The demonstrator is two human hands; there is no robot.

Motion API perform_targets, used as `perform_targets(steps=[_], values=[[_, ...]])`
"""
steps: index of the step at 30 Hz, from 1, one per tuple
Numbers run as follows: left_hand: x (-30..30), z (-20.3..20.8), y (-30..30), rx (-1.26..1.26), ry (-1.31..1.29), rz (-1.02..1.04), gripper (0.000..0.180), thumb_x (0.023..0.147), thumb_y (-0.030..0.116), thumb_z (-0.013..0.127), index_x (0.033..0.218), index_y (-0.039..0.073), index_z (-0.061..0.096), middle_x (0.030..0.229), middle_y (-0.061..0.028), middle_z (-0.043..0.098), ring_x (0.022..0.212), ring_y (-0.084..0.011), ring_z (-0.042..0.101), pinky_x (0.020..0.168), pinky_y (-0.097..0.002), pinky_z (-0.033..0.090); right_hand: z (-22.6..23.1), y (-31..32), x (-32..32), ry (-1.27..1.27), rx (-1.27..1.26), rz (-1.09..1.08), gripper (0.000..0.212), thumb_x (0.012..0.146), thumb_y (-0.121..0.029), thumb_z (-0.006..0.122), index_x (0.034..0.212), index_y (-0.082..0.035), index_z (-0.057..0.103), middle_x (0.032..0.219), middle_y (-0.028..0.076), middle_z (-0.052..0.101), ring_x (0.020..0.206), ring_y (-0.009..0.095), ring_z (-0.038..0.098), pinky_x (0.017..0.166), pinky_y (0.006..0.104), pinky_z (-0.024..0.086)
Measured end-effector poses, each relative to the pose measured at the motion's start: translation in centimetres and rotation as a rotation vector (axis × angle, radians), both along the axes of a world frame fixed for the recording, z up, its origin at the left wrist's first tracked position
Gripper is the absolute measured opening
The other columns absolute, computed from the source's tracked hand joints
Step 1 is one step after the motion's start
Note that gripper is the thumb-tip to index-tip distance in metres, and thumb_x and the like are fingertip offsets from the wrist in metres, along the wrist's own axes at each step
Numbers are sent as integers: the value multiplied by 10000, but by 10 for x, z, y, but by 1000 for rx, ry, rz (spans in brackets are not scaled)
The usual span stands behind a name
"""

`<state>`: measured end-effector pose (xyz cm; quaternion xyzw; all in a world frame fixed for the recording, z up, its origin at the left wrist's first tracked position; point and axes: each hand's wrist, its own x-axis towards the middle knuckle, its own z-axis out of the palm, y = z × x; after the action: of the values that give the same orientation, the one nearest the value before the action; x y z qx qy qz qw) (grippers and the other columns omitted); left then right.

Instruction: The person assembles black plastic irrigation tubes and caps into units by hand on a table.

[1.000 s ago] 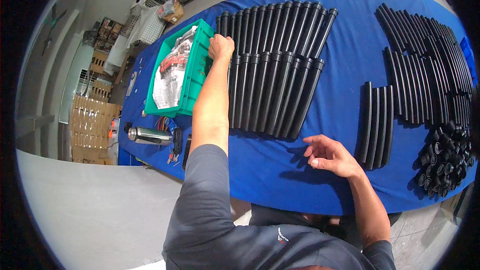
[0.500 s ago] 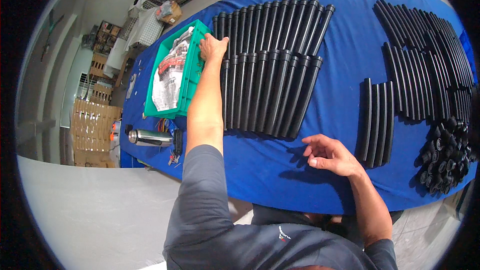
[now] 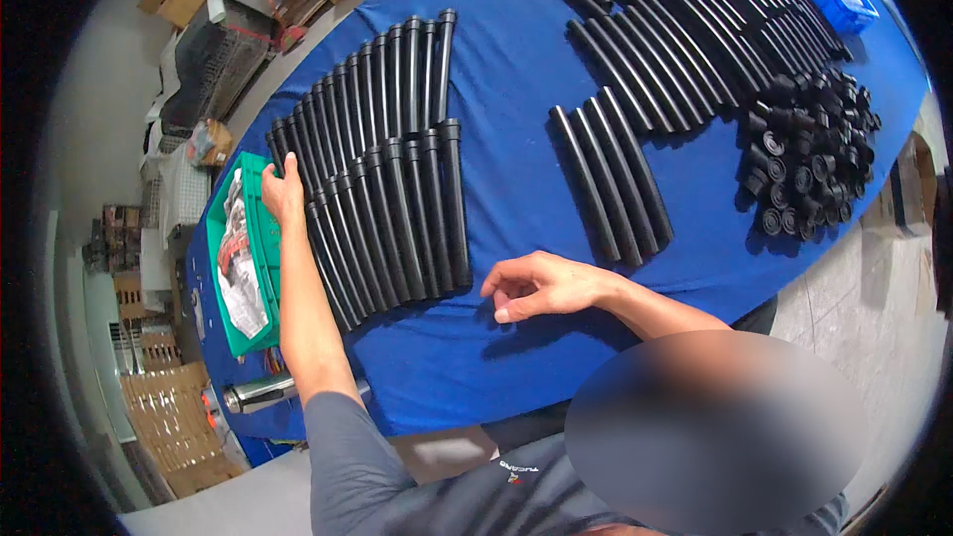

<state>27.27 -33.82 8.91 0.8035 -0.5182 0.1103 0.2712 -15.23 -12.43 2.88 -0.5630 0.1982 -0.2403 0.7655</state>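
1. since the earlier frame the view has swung round; the left hand point(image 3: 283, 194) has come back from inside the green crate point(image 3: 260, 288) to its rim beside the near rows of black tubes point(image 3: 397, 208).
2. the left hand's fingers are curled at the leftmost tube end; whether they grip it i cannot tell.
3. the crate, holding crumpled printed bags point(image 3: 238, 258), sits left of that forearm; a steel flask point(image 3: 260, 392) lies below it at the edge.
4. the right hand point(image 3: 541, 286) rests loosely open, empty, on the blue table cloth point(image 3: 516, 139), as before.
5. further right lie four separate tubes point(image 3: 611, 179), then a long fan of tubes point(image 3: 685, 30), then a heap of black caps point(image 3: 809, 154).
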Motion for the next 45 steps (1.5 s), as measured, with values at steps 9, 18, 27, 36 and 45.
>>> perform_targets(steps=[9,18,27,36,45], values=[[-275,0,149,46,116,-1169,327,860,76,646,1184,34,644,1104,-158,670,993,-280,667,860,-365,528,-3,5,-6,43,-240,232,331,858,-328,734,714,-44,645,618,-4,584,574,95,530,526,292,418],[-335,-59,180,59,47,-1202,414,787,-3,510,1167,59,664,1121,-194,593,1023,-363,608,868,-428,520,2,82,-18,234,-659,-189,311,849,-310,680,789,-10,625,744,144,647,697,324,640,629,433,487],[-337,-76,199,91,271,-738,494,826,382,712,1226,113,606,620,-48,602,594,-250,637,594,-408,493,16,145,-134,768,-953,-1021,155,800,-179,726,838,-77,616,800,122,606,750,320,616,645,413,499],[-341,-77,200,117,292,-706,472,823,345,675,1227,113,598,680,-65,655,665,-301,674,640,-446,522,36,118,-274,1401,-1077,-1468,296,809,-165,711,1072,-63,621,1015,119,595,965,312,557,840,413,435],[-338,-76,201,149,290,-691,473,836,358,659,1240,124,586,704,-73,670,697,-309,681,673,-453,526,30,120,-284,1551,-955,-1379,384,814,-302,734,1090,-63,615,925,134,608,895,325,607,770,424,491]])
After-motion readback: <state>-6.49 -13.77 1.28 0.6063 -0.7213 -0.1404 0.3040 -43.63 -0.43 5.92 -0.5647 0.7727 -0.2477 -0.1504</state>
